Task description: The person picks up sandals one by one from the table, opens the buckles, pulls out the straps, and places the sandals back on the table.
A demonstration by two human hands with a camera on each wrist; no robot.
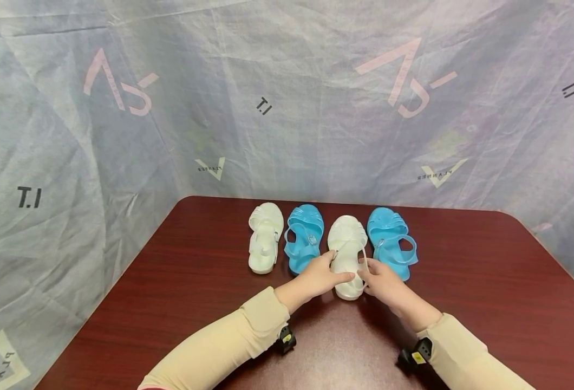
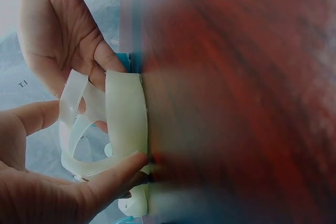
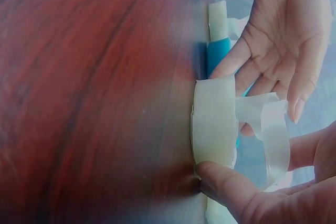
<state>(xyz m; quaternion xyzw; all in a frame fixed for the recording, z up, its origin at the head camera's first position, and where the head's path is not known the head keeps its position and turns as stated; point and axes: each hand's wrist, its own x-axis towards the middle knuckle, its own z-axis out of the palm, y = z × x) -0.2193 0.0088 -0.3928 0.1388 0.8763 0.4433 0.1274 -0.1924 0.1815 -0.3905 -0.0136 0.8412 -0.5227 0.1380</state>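
- Left hand (image 1: 318, 278) pinched the white sandal's (image 1: 347, 238) heel, thumb on its side.
- Right hand (image 1: 383, 281) pinched its strap (image 1: 365, 259).
- Blue sandals (image 1: 304, 238) flanked it.

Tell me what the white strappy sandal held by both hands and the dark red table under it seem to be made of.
The white strappy sandal looks like soft moulded plastic or jelly rubber: milky, slightly translucent, its strap bending between the left hand and right hand. The dark red table looks like glossy wood-grain laminate or varnished wood, showing dark streaks and soft reflections.
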